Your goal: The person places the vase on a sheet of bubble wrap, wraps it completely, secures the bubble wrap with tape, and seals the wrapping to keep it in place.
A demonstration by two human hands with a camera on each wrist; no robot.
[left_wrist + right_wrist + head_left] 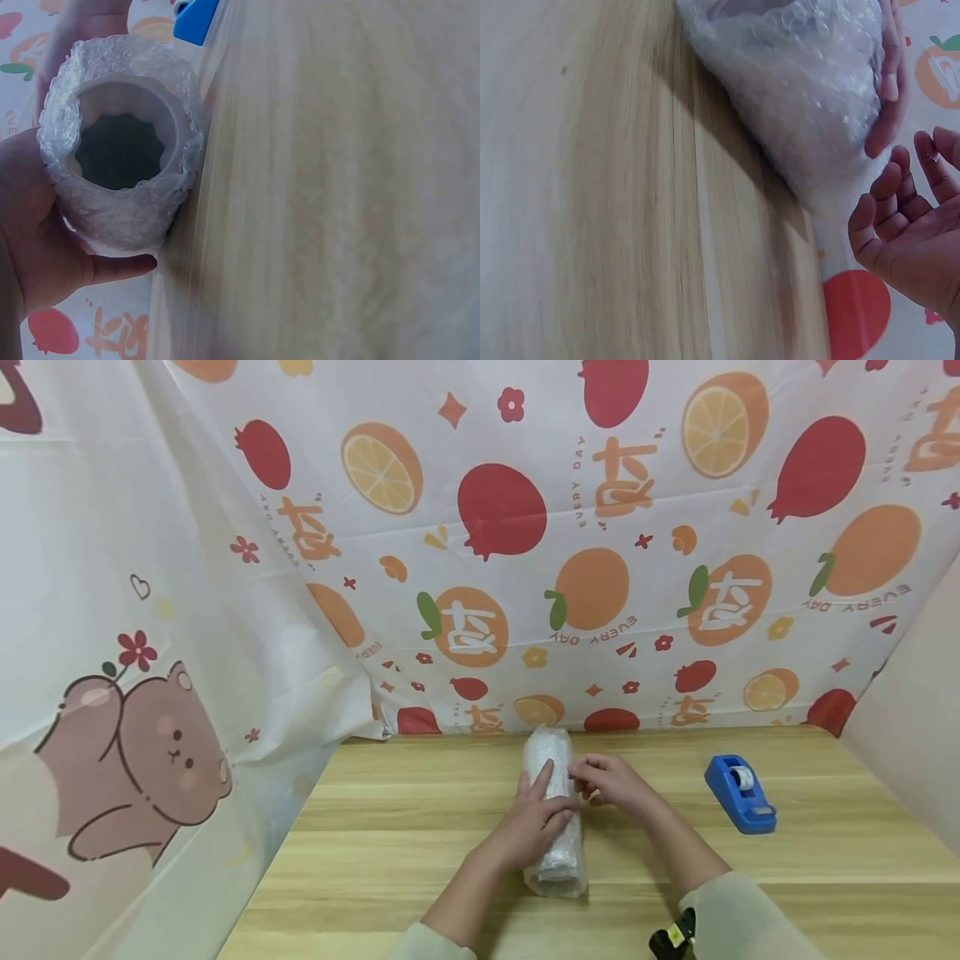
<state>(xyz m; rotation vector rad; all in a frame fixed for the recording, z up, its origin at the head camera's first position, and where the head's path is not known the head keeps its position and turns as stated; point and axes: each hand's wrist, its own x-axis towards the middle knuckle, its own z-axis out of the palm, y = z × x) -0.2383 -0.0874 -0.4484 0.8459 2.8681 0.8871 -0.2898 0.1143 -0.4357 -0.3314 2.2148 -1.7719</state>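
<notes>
A fluted hollow vessel, vase-like, lies on its side wrapped in bubble wrap [555, 852]. Its round pale rim [176, 124] and dark inside face the left wrist camera. My left hand [525, 827] rests on top of the wrapped vessel, fingers spread and fairly straight, pressing on the wrap. Right beside the wrap's right side is my right hand [611, 785], its thumb and index finger brought together and the other fingers loosely bent. A tiny shiny bit of clear tape [934, 157] shows at those fingertips; its full length is hard to make out.
A blue tape dispenser [742, 797] with a roll of tape stands on the wooden table [390, 827], right of both hands. Fruit-printed cloth [502, 610] hangs behind the table, and a bear-printed cloth [172, 735] hangs along the left.
</notes>
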